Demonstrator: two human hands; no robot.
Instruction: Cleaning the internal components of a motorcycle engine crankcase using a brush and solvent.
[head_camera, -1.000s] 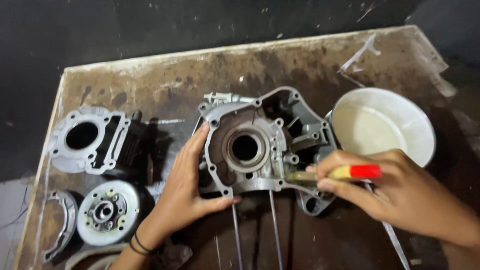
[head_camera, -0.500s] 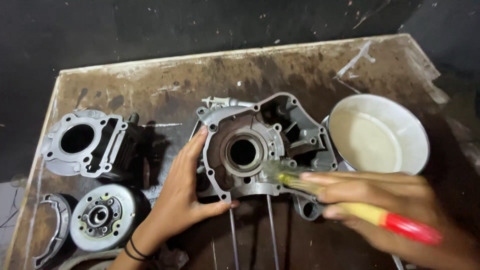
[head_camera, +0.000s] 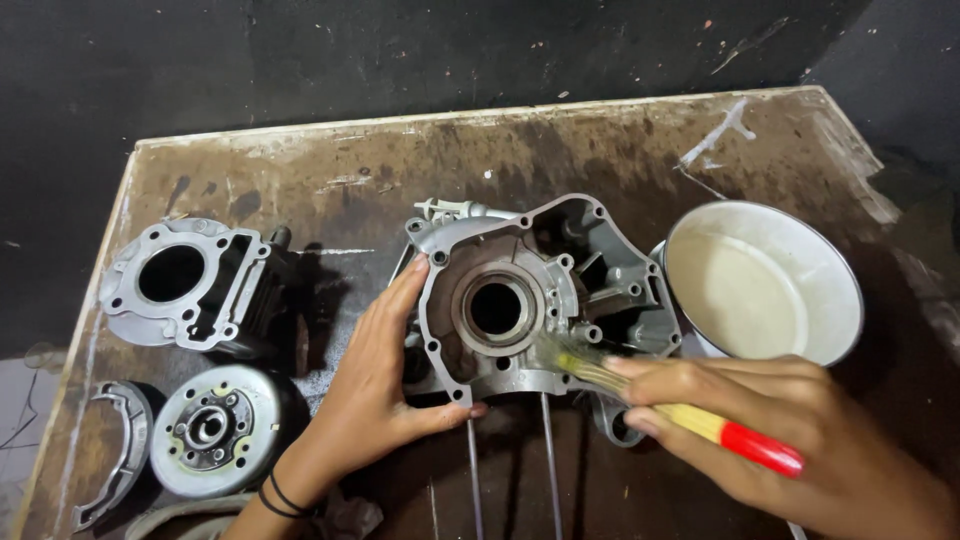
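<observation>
A grey metal engine crankcase (head_camera: 520, 300) with a round central bore lies on a stained brown board (head_camera: 330, 170). My left hand (head_camera: 375, 385) grips its left edge, thumb under the lower rim. My right hand (head_camera: 790, 440) holds a brush (head_camera: 690, 420) with a yellow and red handle; its bristles touch the case's lower right face. Two thin metal rods (head_camera: 510, 470) stick out below the case towards me.
A white bowl of pale liquid (head_camera: 760, 280) stands right of the case. A grey engine cylinder (head_camera: 190, 285) sits at the left, a round flywheel (head_camera: 215, 430) and a curved metal piece (head_camera: 115, 450) below it. Dark floor surrounds the board.
My right hand has swung the brush so that the red handle end points down right and the bristles now lie on the case's lower right. The left hand has stayed put.
</observation>
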